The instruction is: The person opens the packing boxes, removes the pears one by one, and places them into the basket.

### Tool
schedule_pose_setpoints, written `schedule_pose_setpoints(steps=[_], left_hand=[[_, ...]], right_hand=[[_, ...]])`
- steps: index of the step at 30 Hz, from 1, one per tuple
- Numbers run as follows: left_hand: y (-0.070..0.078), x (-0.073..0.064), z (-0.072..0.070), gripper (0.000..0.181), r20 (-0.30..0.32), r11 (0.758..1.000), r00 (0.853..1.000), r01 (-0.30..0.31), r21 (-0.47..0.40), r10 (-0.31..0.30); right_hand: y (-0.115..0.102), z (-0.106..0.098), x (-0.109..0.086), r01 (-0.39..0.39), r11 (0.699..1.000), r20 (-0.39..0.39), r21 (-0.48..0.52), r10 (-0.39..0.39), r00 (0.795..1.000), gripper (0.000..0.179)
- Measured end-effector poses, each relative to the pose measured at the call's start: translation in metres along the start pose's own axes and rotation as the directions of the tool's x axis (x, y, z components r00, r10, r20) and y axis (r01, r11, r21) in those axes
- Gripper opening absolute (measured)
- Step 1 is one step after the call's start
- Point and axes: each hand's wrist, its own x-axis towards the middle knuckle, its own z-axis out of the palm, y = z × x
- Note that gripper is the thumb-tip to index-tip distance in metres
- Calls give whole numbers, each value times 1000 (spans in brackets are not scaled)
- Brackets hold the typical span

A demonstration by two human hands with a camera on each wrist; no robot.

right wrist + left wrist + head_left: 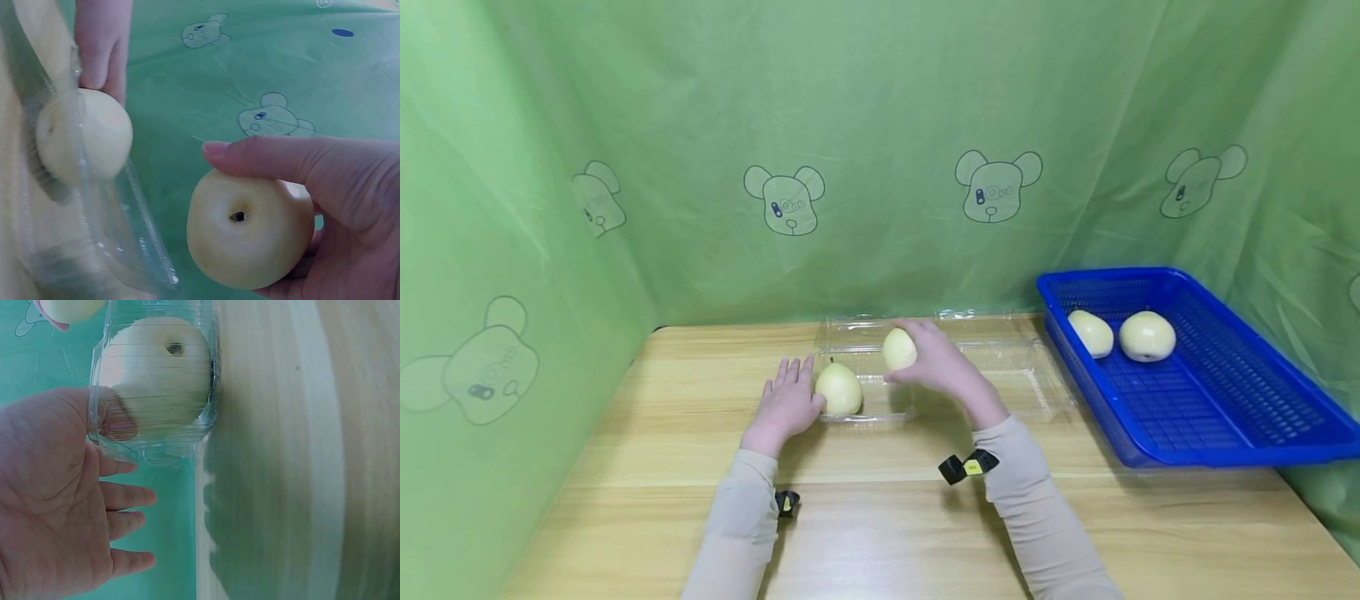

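My right hand (934, 358) grips a pale yellow pear (898, 350) between thumb and fingers, above the clear plastic box (883, 417). The right wrist view shows this pear's dark blossom end facing the camera. A second pear (839, 388) sits in the left part of the box, stem up. At the box's left end is my left hand (786, 404), its fingers straight and spread. In the left wrist view, the left thumb reaches over the box rim beside the seated pear (156, 375), which shows through the clear wall.
A blue plastic basket (1210, 408) stands on the right of the wooden table (880, 517), with two pears (1147, 337) at its far left. More clear plastic (1018, 375) lies between box and basket. Green cloth (880, 100) with bear prints hangs behind and at both sides.
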Motion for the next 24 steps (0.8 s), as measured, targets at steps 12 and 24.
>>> schedule_pose_setpoints(steps=[12, 24], left_hand=[[2, 0, -2, 74, 1, 1000, 1000, 0, 2, 0], [1, 3, -2, 74, 9, 1000, 1000, -4, -11, 4]], right_hand=[[11, -26, -7, -53, 998, -55, 21, 54, 997, 96], [16, -41, -13, -95, 995, -94, 2, 95, 991, 95]])
